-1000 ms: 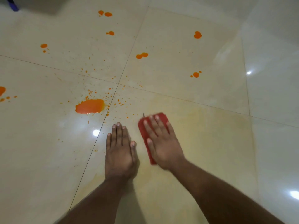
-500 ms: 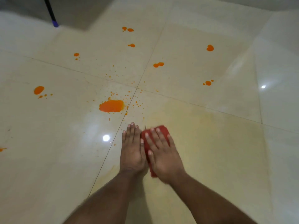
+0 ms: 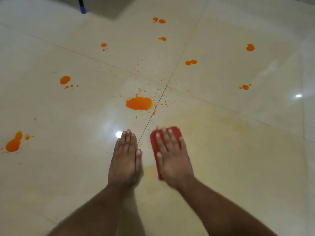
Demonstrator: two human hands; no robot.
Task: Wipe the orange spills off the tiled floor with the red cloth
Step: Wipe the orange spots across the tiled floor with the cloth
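The red cloth [image 3: 163, 142], pressed flat under the straight-fingered right hand [image 3: 172, 157], has been slid away from the flat left hand [image 3: 125, 160], while the largest orange spill [image 3: 139, 103] is left unwiped ahead

The right hand [image 3: 172, 159] lies flat, fingers straight and spread, pressing the folded red cloth [image 3: 170, 133] onto the tiled floor [image 3: 68, 167]. The left hand [image 3: 125, 160] rests palm down on the bare tile just beside it, fingers straight and together, not touching the cloth. A large orange puddle [image 3: 139, 103] sits beyond the hands next to a grout line, ringed by fine specks. Smaller orange spots [image 3: 191, 62] are scattered further out, and an elongated orange blot [image 3: 14, 143] lies far left. A faint yellowish smear [image 3: 230, 150] tints the tile around the cloth. A dark pole with a blue tip [image 3: 83, 9] stands at the top edge.
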